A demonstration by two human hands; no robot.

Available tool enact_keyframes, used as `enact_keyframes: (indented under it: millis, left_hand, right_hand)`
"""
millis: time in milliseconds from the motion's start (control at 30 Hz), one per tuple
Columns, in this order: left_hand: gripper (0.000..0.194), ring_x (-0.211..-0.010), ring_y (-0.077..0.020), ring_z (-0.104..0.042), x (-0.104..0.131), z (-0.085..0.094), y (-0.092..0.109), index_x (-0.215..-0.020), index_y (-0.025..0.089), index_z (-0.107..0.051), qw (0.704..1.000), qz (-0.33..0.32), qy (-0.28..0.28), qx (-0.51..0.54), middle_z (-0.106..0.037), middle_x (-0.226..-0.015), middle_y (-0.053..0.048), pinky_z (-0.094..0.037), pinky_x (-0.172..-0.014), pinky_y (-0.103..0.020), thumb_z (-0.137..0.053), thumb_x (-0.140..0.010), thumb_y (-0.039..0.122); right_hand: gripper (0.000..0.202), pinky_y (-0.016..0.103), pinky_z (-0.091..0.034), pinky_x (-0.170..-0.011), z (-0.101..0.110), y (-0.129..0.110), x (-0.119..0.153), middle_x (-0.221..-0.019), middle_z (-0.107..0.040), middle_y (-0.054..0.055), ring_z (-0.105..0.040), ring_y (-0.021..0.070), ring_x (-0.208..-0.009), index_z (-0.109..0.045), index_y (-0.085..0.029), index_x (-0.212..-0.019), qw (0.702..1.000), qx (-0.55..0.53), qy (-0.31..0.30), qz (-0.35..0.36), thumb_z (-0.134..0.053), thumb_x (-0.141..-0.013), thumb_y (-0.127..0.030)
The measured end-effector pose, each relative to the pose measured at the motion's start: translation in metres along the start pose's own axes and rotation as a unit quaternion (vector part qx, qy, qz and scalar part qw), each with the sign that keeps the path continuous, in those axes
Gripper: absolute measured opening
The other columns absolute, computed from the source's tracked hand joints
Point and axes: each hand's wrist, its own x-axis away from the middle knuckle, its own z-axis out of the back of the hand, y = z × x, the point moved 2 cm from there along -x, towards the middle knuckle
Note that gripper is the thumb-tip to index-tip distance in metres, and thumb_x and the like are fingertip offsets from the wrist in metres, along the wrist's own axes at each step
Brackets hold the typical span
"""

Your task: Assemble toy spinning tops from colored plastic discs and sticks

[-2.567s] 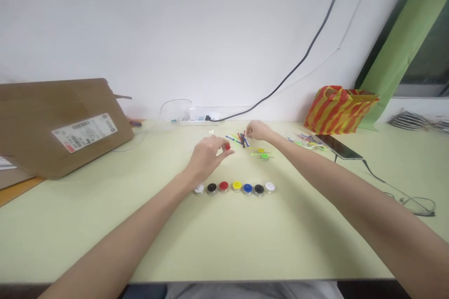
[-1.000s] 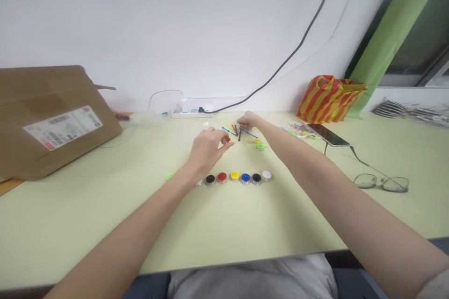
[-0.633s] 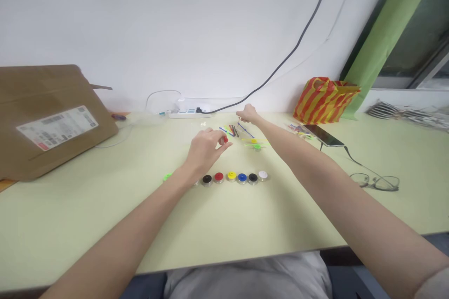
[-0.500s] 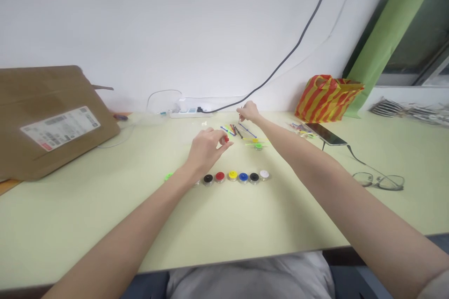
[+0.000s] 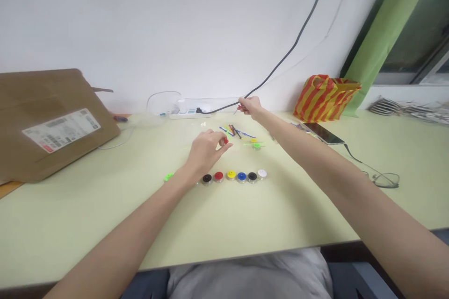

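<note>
Since the frame of a second ago, the right hand has drawn away from the loose sticks toward the back edge of the counter, while the left hand has stayed in about the same place. At the counter's left edge leans a brown cardboard box with a white label (image 5: 66,124). Farther right, a bright green round piece (image 5: 169,176) shows beside the left forearm. The left hand (image 5: 207,149) hangs over the middle of the counter, its curled fingers gripping a small red plastic piece (image 5: 226,140), thumb stretched below. Nearer the front edge runs a row of small round clear-based pieces with coloured tops, the red-topped one (image 5: 218,176) among them. Between the row and the back edge lie thin blue, red, yellow and black plastic sticks (image 5: 233,130). The right hand (image 5: 248,105) is raised behind them, pinching a thin red plastic piece (image 5: 240,107) whose far end is too small to read. A green-topped round piece (image 5: 257,146) sits nearer than the sticks. The step in hand seems to be picking out a matching red part; bringing the two together would call for steady fingertips and careful alignment.
</note>
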Motion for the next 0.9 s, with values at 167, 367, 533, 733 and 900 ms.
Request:
enact_keyframes:
  millis: [167, 367, 533, 733, 900]
  left_hand:
    - [0.013, -0.079, -0.0194, -0.061, 0.001, 0.000, 0.005, -0.087, 0.021, -0.064, 1.000, -0.019, 0.002, 0.008, -0.068, -0.081, 0.000, -0.046, -0.078, -0.034, -0.069, -0.091, 0.033]
    - [0.012, -0.082, -0.0197, -0.062, -0.006, 0.017, 0.030, -0.089, 0.022, -0.064, 0.997, -0.075, 0.036, 0.011, -0.069, -0.085, -0.001, -0.047, -0.080, -0.034, -0.066, -0.093, 0.033]
    - [0.010, -0.083, -0.0207, -0.062, -0.017, 0.025, 0.048, -0.092, 0.022, -0.063, 0.989, -0.143, 0.025, -0.034, -0.071, -0.087, -0.002, -0.046, -0.077, -0.035, -0.061, -0.096, 0.032]
    - [0.012, -0.083, -0.0211, -0.062, -0.014, 0.010, 0.052, -0.090, 0.021, -0.062, 0.985, -0.157, 0.012, -0.062, -0.072, -0.085, -0.003, -0.045, -0.078, -0.035, -0.060, -0.097, 0.031]
    - [0.016, -0.085, -0.0209, -0.061, -0.004, 0.007, 0.042, -0.089, 0.021, -0.063, 0.988, -0.151, -0.016, -0.027, -0.069, -0.084, -0.003, -0.044, -0.080, -0.035, -0.061, -0.096, 0.036]
  right_hand:
    - [0.019, 0.014, -0.037, -0.039, 0.018, -0.016, 0.044, -0.057, -0.064, 0.004, -0.052, 0.0058, -0.043, -0.052, -0.015, -0.065, 0.995, -0.036, -0.098, 0.001, -0.060, -0.082, -0.010]
    - [0.013, 0.016, -0.044, -0.044, 0.045, -0.014, 0.133, -0.058, -0.067, 0.001, -0.056, 0.0082, -0.045, -0.052, -0.018, -0.069, 0.976, -0.101, -0.180, 0.072, -0.061, -0.077, -0.013]
    - [0.007, 0.018, -0.047, -0.043, 0.050, -0.001, 0.184, -0.058, -0.067, -0.002, -0.059, 0.0109, -0.046, -0.054, -0.019, -0.078, 0.967, -0.135, -0.182, 0.116, -0.060, -0.075, -0.017]
    - [0.012, 0.019, -0.047, -0.043, 0.056, 0.006, 0.201, -0.063, -0.065, -0.004, -0.063, 0.0126, -0.051, -0.053, -0.021, -0.085, 0.967, -0.136, -0.149, 0.158, -0.059, -0.075, -0.017]
    - [0.010, 0.020, -0.046, -0.047, 0.051, 0.010, 0.214, -0.076, -0.063, -0.002, -0.062, 0.0120, -0.061, -0.053, -0.021, -0.086, 0.966, -0.070, -0.130, 0.213, -0.059, -0.078, -0.019]
